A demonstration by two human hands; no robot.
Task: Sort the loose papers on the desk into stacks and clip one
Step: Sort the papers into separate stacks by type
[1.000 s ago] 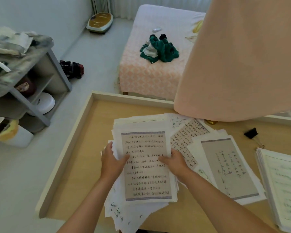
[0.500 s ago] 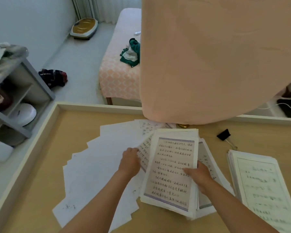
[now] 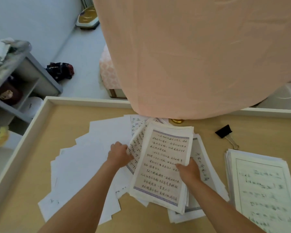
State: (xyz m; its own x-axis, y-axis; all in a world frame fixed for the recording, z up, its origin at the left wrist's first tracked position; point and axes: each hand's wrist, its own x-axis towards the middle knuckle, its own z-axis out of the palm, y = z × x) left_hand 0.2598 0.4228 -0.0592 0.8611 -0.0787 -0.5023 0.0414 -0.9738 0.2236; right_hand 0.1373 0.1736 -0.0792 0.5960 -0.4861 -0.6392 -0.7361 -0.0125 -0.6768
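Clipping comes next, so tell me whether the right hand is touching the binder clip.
Apart. The head view shows the right hand gripping a bundle of papers; the binder clip lies on bare desk beyond it.

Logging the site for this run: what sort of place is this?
Probably a home bedroom: a bed with a pink patterned cover beyond the desk, a cluttered grey shelf unit, and a dark fabric bundle on the floor.

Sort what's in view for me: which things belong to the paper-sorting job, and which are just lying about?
Job: handwritten bundle, gripped by left hand and right hand; spread white sheets; squared stack at right; black binder clip; desk.

Lying about: peach cloth; grey shelf unit; dark bundle on floor; scale.
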